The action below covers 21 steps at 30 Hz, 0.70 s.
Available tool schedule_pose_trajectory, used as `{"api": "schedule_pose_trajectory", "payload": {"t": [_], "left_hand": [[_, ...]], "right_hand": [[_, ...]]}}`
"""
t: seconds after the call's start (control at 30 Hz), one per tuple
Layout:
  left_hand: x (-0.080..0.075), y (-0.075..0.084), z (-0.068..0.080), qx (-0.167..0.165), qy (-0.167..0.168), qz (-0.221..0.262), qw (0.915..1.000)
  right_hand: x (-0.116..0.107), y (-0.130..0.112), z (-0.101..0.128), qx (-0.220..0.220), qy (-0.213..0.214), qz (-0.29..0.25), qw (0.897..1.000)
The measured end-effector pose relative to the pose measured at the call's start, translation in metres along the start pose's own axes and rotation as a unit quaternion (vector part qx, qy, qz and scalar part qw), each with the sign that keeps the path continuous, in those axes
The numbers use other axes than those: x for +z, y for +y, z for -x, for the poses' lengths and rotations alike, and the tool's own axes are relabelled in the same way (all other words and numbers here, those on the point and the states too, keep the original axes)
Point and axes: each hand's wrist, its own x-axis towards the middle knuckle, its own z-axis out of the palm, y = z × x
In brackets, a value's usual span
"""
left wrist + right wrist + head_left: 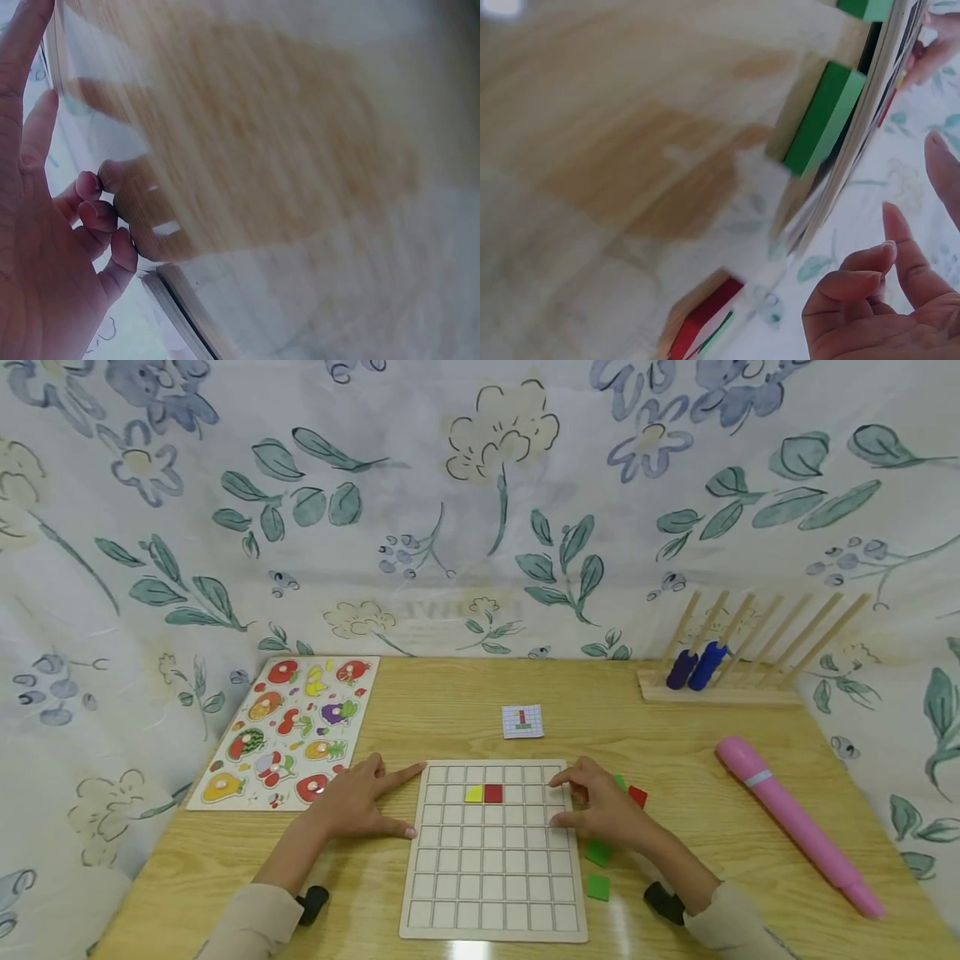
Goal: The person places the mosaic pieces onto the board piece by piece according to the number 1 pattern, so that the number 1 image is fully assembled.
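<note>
A white grid board (491, 914) lies on the table. In its second row sit a yellow tile (474, 793) with a rounded corner and, beside it, a red square tile (492, 793). My left hand (360, 802) touches the board's left edge with outstretched thumb and forefinger; its other fingers curl against the tabletop in the left wrist view. Over the right edge hovers my right hand (600, 802), thumb and forefinger spread apart, nothing held. Green tiles (597, 887) and another red tile (637, 797) lie right of the board, some partly hidden by that hand.
Behind the board lies a small card (522, 722) with a coloured grid pattern. A fruit puzzle board (251, 768) is at the left. At the right are a wooden peg rack (720, 695) with blue and purple beads and a pink stick-shaped object (798, 827).
</note>
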Motion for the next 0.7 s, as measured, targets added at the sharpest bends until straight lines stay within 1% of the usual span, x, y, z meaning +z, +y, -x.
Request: {"api": "schedule_pose_trajectory", "payload": {"t": [0.17, 0.47, 0.53, 0.7], "left_hand": [[0.000, 0.000, 0.000, 0.000, -0.002, -0.005, 1.0000], [0.002, -0.002, -0.002, 0.004, 0.001, -0.005, 1.0000], [0.003, -0.003, -0.002, 0.003, 0.001, -0.007, 1.0000], [0.003, -0.002, -0.002, 0.001, 0.003, -0.007, 1.0000]], "right_hand": [[-0.011, 0.008, 0.011, -0.015, 0.033, -0.001, 0.999], [-0.029, 0.025, 0.030, -0.017, 0.070, -0.014, 0.997], [-0.032, 0.029, 0.033, -0.010, 0.077, -0.017, 0.997], [-0.041, 0.036, 0.042, 0.027, 0.086, -0.024, 0.996]]}}
